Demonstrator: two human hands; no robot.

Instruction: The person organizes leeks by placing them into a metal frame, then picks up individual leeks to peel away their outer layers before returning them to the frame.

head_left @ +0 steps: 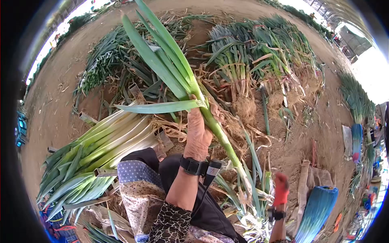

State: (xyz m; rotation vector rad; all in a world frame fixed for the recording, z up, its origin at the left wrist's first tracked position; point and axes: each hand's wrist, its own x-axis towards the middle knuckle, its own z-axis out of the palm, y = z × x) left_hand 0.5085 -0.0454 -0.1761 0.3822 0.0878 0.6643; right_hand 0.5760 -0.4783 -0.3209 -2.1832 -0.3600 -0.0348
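My left hand [198, 125] is closed around the green stalk of a large green onion [223, 139]. Its leaves fan upward, and its pale lower end slants down to the right. One leaf [162, 107] sticks out sideways to the left, its base by my fingers. At the lower right is my right hand [280, 190] in a red glove, apart from the onion. Its fingers look curled; whatever they may hold is hidden. Trimmed green onions [117, 141], with white stems, lie in a pile left of my left hand.
Bundled, rooted green onions [259, 60] lie ahead on the dirt ground. A leafy heap [117, 56] is at the upper left. Peeled scraps [251, 218] lie below the held onion. A blue-wrapped bundle [318, 212] stands right of my right hand. A metal bar [105, 172] juts beside the trimmed pile.
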